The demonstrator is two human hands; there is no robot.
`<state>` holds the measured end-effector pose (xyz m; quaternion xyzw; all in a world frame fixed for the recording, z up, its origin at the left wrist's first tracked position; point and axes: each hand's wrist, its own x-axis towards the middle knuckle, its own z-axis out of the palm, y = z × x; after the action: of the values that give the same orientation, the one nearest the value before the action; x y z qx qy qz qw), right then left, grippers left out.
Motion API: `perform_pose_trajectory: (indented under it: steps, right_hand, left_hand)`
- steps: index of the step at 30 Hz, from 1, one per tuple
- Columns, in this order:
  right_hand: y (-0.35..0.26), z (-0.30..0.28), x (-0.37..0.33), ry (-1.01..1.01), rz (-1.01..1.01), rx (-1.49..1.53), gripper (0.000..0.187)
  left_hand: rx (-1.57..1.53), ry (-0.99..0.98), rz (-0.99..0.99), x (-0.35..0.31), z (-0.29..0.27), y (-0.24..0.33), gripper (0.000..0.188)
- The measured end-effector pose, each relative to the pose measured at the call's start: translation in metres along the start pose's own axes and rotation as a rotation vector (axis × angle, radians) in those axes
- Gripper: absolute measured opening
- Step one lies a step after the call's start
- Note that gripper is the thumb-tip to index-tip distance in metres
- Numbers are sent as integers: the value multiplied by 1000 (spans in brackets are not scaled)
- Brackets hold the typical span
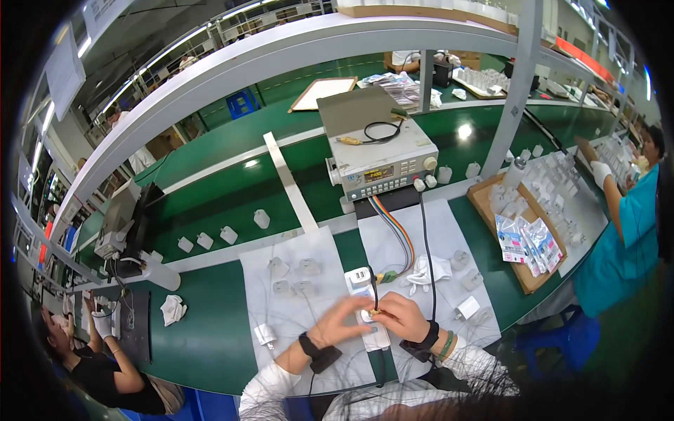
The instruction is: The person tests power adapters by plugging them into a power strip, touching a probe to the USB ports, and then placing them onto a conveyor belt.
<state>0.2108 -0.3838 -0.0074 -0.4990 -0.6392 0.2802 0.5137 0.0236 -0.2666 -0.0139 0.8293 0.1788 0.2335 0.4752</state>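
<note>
My right hand [403, 317] is closed, thumb and fingers pinching a small brass-coloured cable connector [374, 312] at the end of a black cable. That connector sits just over a white block on the white power strip [377, 339]. Left of the strip, my left hand [339, 321] has its thumb and forefinger spread apart, their tips beside the same white block. Farther up the strip stands a white charger [359, 276] with ports in its face. A green connector [387, 277] with coloured wires lies close by. The fingertips partly hide what is under the connector.
A test instrument [382, 165] stands beyond the strip, its coloured wires running toward me. White chargers [265, 335] lie on both paper sheets. At right, a cardboard tray [523, 270] holds bags and chargers. A crumpled white glove [430, 272] lies nearby. Co-workers sit left and right.
</note>
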Motion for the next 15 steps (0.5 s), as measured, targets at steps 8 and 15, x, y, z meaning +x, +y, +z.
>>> perform_pose_trajectory:
  steps: [8,15]
  right_hand:
    - [1,-9,55,169,-20,-67,18]
    - [27,7,64,144,131,-28,19]
  left_hand:
    - [-36,-140,-41,-10,22,-15,47]
    - [-49,-116,-69,-11,21,-9,47]
